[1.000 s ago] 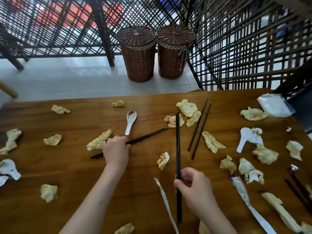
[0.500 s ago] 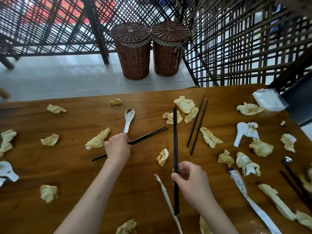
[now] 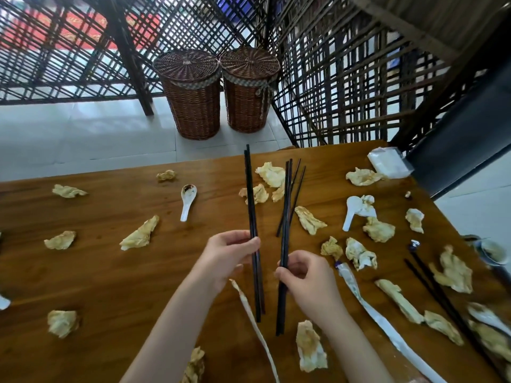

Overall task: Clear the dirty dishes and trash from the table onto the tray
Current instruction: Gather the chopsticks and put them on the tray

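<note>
Left hand (image 3: 226, 255) fingers grip one black chopstick pair (image 3: 252, 217), right hand (image 3: 307, 280) fingers grip another pair (image 3: 285, 217), both near-upright.

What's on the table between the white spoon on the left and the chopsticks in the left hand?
Head view: bare wood between the white spoon and the chopsticks the left hand grips; the nearest napkin wad lies nearer the camera, below the spoon.
</note>
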`<state>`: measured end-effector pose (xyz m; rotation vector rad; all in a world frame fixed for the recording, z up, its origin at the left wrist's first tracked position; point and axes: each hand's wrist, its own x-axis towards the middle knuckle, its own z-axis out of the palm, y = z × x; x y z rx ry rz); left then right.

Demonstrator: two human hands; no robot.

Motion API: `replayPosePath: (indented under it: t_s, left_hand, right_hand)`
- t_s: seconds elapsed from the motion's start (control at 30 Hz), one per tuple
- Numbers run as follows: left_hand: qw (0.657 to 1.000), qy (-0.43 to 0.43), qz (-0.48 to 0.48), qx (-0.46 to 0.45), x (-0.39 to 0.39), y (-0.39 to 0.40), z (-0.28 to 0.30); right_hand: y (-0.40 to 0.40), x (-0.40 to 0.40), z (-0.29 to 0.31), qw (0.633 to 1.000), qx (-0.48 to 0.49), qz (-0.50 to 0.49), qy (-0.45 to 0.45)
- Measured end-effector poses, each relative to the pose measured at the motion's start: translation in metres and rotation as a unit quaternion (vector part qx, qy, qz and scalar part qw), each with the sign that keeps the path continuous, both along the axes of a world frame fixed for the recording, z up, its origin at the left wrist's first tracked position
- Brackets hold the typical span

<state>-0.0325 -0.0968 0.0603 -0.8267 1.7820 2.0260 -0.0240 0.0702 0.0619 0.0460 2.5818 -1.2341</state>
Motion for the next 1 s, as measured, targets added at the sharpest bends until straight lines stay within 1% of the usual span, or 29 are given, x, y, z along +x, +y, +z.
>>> replayPosePath:
  t_s: [0.07, 0.17, 0.27, 0.43, 0.5, 0.6, 0.8, 1.0]
  left_hand:
    - [0.999, -0.005, -0.02, 0.027, 0.002, 0.013, 0.003]
    - [0.998, 0.001, -0.046, 0.043, 0.002, 0.033, 0.007]
    - [0.998, 0.007, -0.055, 0.034, 0.0, 0.055, 0.01]
    - [1.0, 0.001, -0.028, 0.009, -0.006, 0.091, 0.012]
    - [1.0, 0.0, -0.01, 0.024, -0.007, 0.108, 0.012]
    - [0.999, -0.006, -0.009, 0.046, -0.008, 0.13, 0.015]
    - [0.999, -0.014, 0.012, 0.028, -0.013, 0.155, 0.017]
    - [0.998, -0.019, 0.051, 0.013, -0.011, 0.174, 0.017]
  right_hand:
    - [0.01, -0.001, 0.007, 1.0, -0.011, -0.005, -0.001]
    - [0.025, -0.004, 0.015, 1.0, -0.017, -0.005, -0.012]
    - [0.043, -0.006, 0.018, 0.999, -0.025, 0.01, -0.035]
    - [0.078, -0.015, 0.019, 0.997, -0.034, 0.045, -0.051]
    - [0.093, -0.02, 0.019, 0.996, -0.041, 0.055, -0.056]
    - [0.113, -0.028, 0.019, 0.994, -0.05, 0.072, -0.067]
    - [0.139, -0.044, 0.015, 0.99, -0.039, 0.12, -0.069]
    - [0.157, -0.049, 0.017, 0.984, -0.071, 0.145, -0.08]
